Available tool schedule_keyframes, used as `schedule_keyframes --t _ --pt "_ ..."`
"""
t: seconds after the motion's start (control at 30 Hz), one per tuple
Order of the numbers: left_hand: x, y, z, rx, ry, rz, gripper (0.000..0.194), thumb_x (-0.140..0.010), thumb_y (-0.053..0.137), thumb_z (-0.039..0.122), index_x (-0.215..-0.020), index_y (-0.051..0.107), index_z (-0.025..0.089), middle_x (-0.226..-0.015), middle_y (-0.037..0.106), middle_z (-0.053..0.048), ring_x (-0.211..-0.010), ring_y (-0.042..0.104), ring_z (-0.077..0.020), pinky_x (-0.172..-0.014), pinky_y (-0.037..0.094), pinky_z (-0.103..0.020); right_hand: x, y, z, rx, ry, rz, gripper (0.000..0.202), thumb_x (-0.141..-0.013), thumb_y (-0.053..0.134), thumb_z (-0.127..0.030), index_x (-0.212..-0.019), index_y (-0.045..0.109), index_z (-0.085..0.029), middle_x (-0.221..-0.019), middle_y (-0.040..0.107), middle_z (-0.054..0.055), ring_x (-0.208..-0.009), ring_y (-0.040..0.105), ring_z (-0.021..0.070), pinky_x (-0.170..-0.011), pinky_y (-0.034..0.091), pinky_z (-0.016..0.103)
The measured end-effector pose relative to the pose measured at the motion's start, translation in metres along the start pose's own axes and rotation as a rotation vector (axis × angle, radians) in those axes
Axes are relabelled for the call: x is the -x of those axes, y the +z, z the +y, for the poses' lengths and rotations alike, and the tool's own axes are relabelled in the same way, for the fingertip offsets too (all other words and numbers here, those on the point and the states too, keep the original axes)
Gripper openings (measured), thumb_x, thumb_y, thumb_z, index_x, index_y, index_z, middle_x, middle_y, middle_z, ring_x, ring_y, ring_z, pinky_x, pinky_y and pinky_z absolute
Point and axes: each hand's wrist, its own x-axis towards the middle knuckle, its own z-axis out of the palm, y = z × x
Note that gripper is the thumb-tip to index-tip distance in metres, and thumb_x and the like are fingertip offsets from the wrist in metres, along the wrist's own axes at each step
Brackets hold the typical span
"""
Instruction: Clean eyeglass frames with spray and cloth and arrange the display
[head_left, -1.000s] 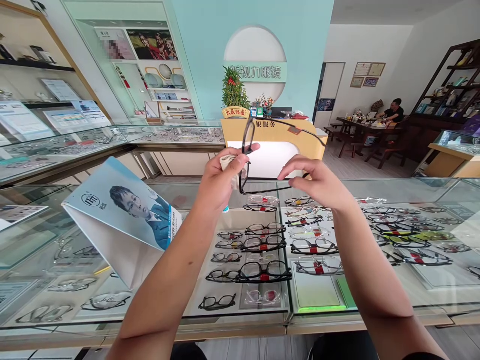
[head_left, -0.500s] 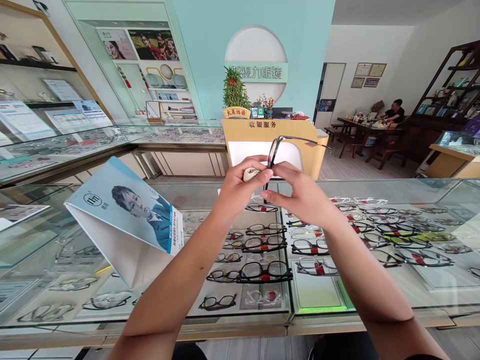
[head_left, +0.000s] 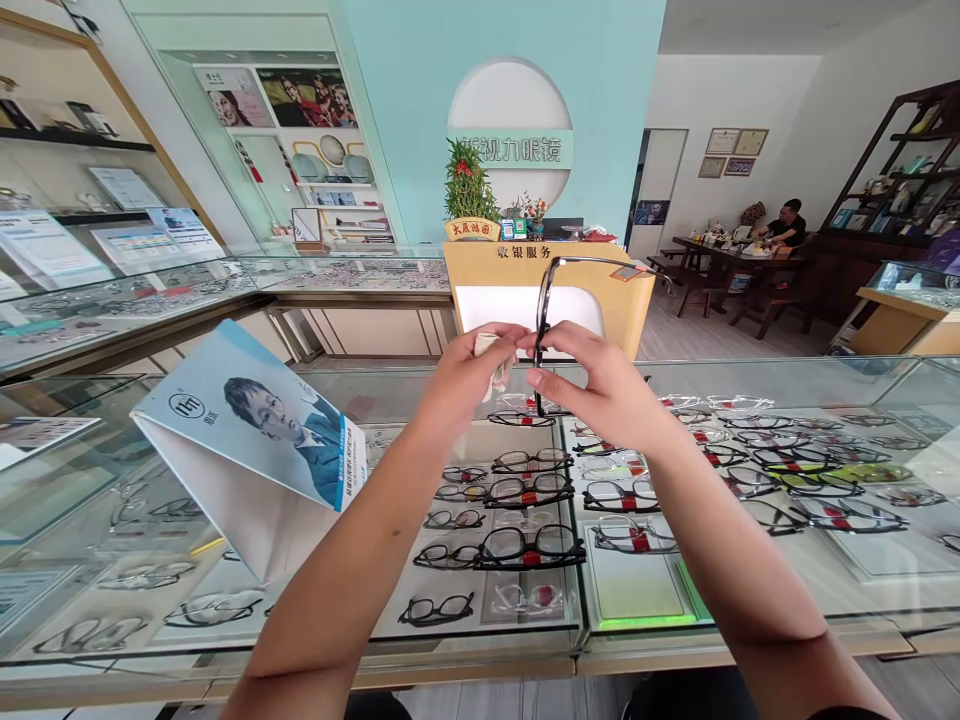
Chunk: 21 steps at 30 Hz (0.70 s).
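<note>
My right hand (head_left: 600,385) grips a pair of dark-framed eyeglasses (head_left: 543,300) by the front, held edge-on above the glass counter. One temple reaches away to the right, with a small reddish tag on it. My left hand (head_left: 465,375) is closed on a crumpled pale cloth (head_left: 489,362), just left of the frame. Its fingertips come close to the glasses; whether they touch, I cannot tell. Below both hands, inside the case, several black eyeglass frames (head_left: 531,545) with red tags lie in rows.
A glass display counter (head_left: 420,640) spans the front. A folded blue advertising stand (head_left: 247,420) rests on it at left. Beyond are a wooden cashier desk (head_left: 630,300), a potted plant (head_left: 469,185) and a person (head_left: 787,225) seated at a dark table.
My left hand has drawn slightly left and down, off the lens area, with the cloth now hanging more loosely. The glasses have turned so that the front is nearly edge-on.
</note>
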Motion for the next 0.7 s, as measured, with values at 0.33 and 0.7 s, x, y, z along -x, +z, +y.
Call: schedule_keyframes --t 0.33,0.7 --pt "-0.009 -0.009 0.003 0.098 -0.166 -0.189 0.038 -0.059 0.103 0.04 -0.074 0.076 0.019 -0.07 0.06 0.0 -0.06 0.046 -0.011 -0.053 0.033 -0.028 0.003 -0.002 -0.014 0.209 -0.105 -0.125 0.023 -0.117 0.063 -0.04 -0.125 0.07 -0.019 -0.123 0.074 0.013 -0.11 0.07 0.0282 -0.097 0.054 0.043" --pt "-0.013 -0.021 -0.002 -0.033 -0.2 -0.351 0.03 -0.062 0.095 0.038 -0.067 0.071 0.02 -0.066 0.057 0.0 -0.058 0.043 -0.0112 -0.05 0.034 -0.026 0.005 -0.004 -0.02 0.317 -0.13 -0.259 0.02 -0.116 0.061 -0.035 -0.126 0.069 -0.019 -0.125 0.076 0.013 -0.11 0.071 0.0291 -0.098 0.053 0.045"
